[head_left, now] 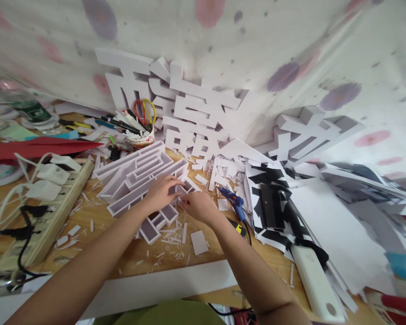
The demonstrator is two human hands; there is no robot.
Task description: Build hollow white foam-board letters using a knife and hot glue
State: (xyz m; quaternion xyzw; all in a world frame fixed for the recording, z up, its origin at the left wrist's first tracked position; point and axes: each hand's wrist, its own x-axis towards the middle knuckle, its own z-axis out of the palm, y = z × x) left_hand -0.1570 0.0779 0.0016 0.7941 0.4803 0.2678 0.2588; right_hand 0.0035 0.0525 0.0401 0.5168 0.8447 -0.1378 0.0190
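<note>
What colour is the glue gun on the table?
The glue gun is mostly blue, shown in the head view.

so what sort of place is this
Probably a handicraft workspace, perhaps at home: there's a blue glue gun, scattered flat white offcuts and hollow white thin-walled shapes in view.

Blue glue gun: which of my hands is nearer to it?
Right. Your right hand is just left of the blue glue gun; your left hand is farther left, by the white frame.
</note>
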